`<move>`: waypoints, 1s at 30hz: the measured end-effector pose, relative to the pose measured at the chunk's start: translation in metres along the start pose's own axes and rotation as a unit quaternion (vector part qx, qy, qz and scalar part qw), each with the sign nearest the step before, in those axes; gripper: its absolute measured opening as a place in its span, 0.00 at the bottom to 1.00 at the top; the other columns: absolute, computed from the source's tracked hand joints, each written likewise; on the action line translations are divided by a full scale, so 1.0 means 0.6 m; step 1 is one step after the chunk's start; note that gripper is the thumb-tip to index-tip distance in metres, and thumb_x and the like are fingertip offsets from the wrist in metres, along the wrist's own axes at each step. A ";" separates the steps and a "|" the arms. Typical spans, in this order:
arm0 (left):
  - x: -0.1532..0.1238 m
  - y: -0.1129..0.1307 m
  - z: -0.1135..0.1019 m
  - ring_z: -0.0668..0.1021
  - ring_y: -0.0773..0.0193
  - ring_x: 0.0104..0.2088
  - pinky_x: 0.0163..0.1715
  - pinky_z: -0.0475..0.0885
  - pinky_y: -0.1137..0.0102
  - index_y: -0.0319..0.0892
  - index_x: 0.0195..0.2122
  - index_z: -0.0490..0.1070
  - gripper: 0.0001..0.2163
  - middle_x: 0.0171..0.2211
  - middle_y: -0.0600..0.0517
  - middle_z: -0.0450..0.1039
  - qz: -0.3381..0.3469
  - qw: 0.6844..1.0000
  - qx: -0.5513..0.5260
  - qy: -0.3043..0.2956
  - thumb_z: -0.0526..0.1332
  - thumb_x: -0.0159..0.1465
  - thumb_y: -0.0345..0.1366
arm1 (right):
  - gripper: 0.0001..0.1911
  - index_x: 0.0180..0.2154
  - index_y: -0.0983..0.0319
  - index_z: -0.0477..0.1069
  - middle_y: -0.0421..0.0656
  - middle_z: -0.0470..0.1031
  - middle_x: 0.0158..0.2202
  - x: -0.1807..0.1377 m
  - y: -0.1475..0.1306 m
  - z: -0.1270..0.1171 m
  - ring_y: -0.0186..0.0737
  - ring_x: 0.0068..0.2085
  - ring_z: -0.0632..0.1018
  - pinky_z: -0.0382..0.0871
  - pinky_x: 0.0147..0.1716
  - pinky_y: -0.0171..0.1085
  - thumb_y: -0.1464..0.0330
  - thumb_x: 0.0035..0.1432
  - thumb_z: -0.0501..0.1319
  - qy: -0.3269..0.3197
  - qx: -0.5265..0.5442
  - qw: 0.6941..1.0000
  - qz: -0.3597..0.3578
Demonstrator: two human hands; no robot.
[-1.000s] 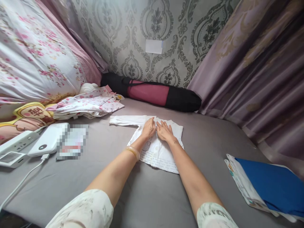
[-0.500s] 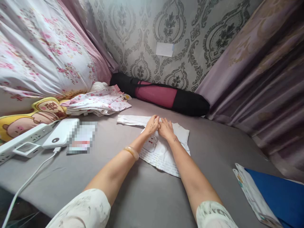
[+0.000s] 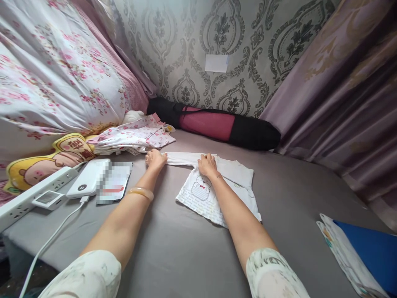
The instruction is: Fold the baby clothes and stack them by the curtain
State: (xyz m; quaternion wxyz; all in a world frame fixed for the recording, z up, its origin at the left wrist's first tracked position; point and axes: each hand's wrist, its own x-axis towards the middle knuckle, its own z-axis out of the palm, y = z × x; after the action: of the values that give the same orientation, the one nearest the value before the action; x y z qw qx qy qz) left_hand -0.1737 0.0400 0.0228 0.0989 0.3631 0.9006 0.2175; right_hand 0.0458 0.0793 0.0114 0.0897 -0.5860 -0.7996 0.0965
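Note:
A small white child's shirt (image 3: pixel 235 176) with a bear print lies flat on the grey bed sheet (image 3: pixel 186 248). Its long sleeve (image 3: pixel 181 158) stretches out to the left. My left hand (image 3: pixel 155 158), a pale bangle on the wrist, has its fingers curled on the cuff end of that sleeve. My right hand (image 3: pixel 207 164) presses on the shirt near the shoulder, fingers bent on the cloth.
A pink-hearted folded garment (image 3: pixel 136 136) lies at the back left by a flowered quilt (image 3: pixel 52 78). A black and pink roll bag (image 3: pixel 214 124) lies along the wall. A power bank (image 3: pixel 88 183), a power strip (image 3: pixel 34 192) and a cable are left; blue-covered papers (image 3: pixel 362 252) right.
My hands were together on the middle of the shirt. My left hand has slid left along the sleeve to its cuff; my right hand has shifted slightly back toward the shoulder.

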 end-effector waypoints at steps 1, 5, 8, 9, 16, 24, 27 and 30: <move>0.007 0.000 0.000 0.70 0.40 0.59 0.55 0.67 0.56 0.30 0.55 0.66 0.27 0.58 0.28 0.67 0.001 1.000 -0.002 -0.022 0.61 0.60 0.45 | 0.20 0.56 0.62 0.67 0.53 0.64 0.57 0.000 -0.001 -0.001 0.51 0.57 0.65 0.57 0.56 0.44 0.62 0.69 0.48 -0.005 -0.001 1.000 -0.001; 0.035 0.005 -0.005 0.75 0.42 0.54 0.48 0.71 0.59 0.35 0.47 0.72 0.20 0.52 0.32 0.74 0.018 0.994 -0.009 -0.104 0.65 0.57 0.42 | 0.23 0.58 0.62 0.64 0.53 0.62 0.59 0.000 -0.001 -0.003 0.52 0.58 0.63 0.55 0.57 0.46 0.60 0.69 0.47 -0.036 -0.007 0.999 -0.005; 0.053 0.010 -0.012 0.76 0.43 0.52 0.48 0.71 0.60 0.37 0.44 0.73 0.15 0.49 0.35 0.75 0.059 0.994 -0.020 -0.094 0.63 0.58 0.40 | 0.25 0.60 0.63 0.62 0.53 0.61 0.59 0.002 0.001 -0.006 0.53 0.58 0.63 0.55 0.58 0.46 0.58 0.68 0.47 -0.060 -0.014 0.998 -0.009; 0.057 0.013 -0.015 0.76 0.44 0.53 0.49 0.71 0.59 0.38 0.44 0.73 0.14 0.49 0.36 0.75 0.077 0.994 -0.029 -0.072 0.61 0.60 0.40 | 0.26 0.60 0.63 0.62 0.53 0.61 0.60 0.002 0.001 -0.008 0.53 0.58 0.63 0.55 0.58 0.46 0.57 0.68 0.47 -0.066 -0.015 0.998 -0.011; 0.058 0.052 -0.035 0.77 0.48 0.49 0.47 0.70 0.61 0.43 0.46 0.71 0.11 0.44 0.42 0.77 0.156 0.979 -0.123 0.036 0.55 0.65 0.38 | 0.34 0.64 0.61 0.57 0.51 0.58 0.62 0.004 -0.001 -0.033 0.54 0.60 0.61 0.53 0.59 0.45 0.49 0.64 0.50 -0.127 -0.018 0.992 -0.011; 0.030 0.085 -0.058 0.78 0.56 0.41 0.42 0.68 0.68 0.45 0.44 0.74 0.13 0.38 0.49 0.78 0.237 0.954 -0.157 0.091 0.57 0.64 0.44 | 0.47 0.67 0.58 0.52 0.53 0.53 0.66 0.027 -0.016 -0.054 0.57 0.64 0.58 0.54 0.60 0.48 0.40 0.54 0.56 -0.181 -0.030 0.983 0.027; 0.012 0.107 -0.064 0.77 0.59 0.40 0.41 0.68 0.70 0.44 0.42 0.74 0.12 0.37 0.50 0.78 0.274 0.943 -0.167 0.089 0.57 0.64 0.43 | 0.50 0.68 0.58 0.51 0.54 0.50 0.68 0.035 -0.016 -0.056 0.58 0.66 0.56 0.53 0.61 0.50 0.40 0.52 0.58 -0.193 -0.023 0.980 0.040; -0.007 0.131 -0.064 0.77 0.58 0.40 0.41 0.68 0.69 0.42 0.39 0.74 0.10 0.38 0.47 0.78 0.277 0.945 -0.152 0.081 0.57 0.63 0.41 | 0.50 0.68 0.60 0.53 0.56 0.51 0.68 0.036 -0.004 -0.055 0.59 0.67 0.55 0.53 0.62 0.51 0.42 0.51 0.61 -0.173 0.025 0.984 0.027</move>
State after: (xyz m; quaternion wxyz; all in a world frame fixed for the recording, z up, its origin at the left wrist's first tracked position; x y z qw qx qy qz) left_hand -0.1360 0.0753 0.0933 0.0152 0.5600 0.7256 0.3995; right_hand 0.0455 0.1011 0.0443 -0.0373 -0.5792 -0.7844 0.2188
